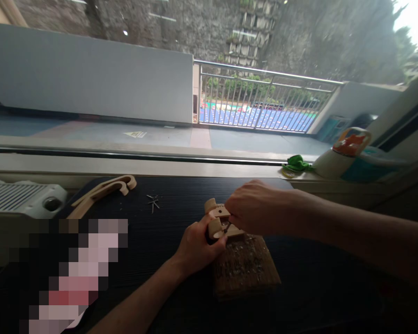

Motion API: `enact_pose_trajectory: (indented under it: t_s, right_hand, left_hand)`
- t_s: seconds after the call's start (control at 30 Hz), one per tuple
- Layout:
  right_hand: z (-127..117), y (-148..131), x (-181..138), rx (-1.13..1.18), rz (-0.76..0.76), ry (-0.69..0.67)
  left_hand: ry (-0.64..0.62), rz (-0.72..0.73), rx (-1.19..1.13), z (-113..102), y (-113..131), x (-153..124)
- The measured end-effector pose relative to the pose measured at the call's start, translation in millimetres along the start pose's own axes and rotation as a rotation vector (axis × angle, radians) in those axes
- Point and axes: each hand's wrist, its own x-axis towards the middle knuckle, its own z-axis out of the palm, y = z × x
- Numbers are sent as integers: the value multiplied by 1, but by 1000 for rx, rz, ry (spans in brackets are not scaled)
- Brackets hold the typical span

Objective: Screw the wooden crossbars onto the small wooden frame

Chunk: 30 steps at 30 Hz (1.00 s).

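My left hand [198, 243] is closed around the near end of a pale wooden piece with rounded, curled ends [215, 226]. A small dark hole shows in its upper part. My right hand [249, 206] is a fist just above the piece, and a short thin metal shaft [227, 226] points down from it to the wood. The fist hides most of that tool, so its kind is unclear. Underneath lies a brown wooden block [245, 269] that looks wrapped in clear plastic. Left of my hands, several loose screws [153, 202] lie in a small heap.
Curved wooden pieces with hooked ends [104, 192] lie at the left of the dark table [174, 199]. Beyond them is a white slotted appliance [24, 197]. A green cloth [297, 163] and a large white bottle [337, 155] stand by the window sill [142, 168]. The lower left is pixelated.
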Motion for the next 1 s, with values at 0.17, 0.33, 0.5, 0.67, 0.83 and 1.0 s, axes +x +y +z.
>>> enact_pose_trajectory:
  t_s: [0.17, 0.33, 0.5, 0.67, 0.83, 1.0]
  right_hand:
    - [1, -6, 0, -48, -55, 33]
    - [7, -8, 3, -16, -114, 30]
    - [17, -1, 5, 10, -80, 40]
    - [11, 0, 1, 41, 61, 32]
    - [2, -3, -4, 57, 37, 9]
    - [-4, -1, -10, 50, -137, -28]
  left_hand:
    - [-11, -21, -25, -1, 2, 0]
    - [-40, -41, -2, -2, 0, 1]
    - [-37, -46, -4, -2, 0, 1]
    - [-43, -23, -35, -2, 2, 1]
    - [-37, -24, -36, -3, 3, 1]
    - [-48, -35, -64, -4, 3, 1]
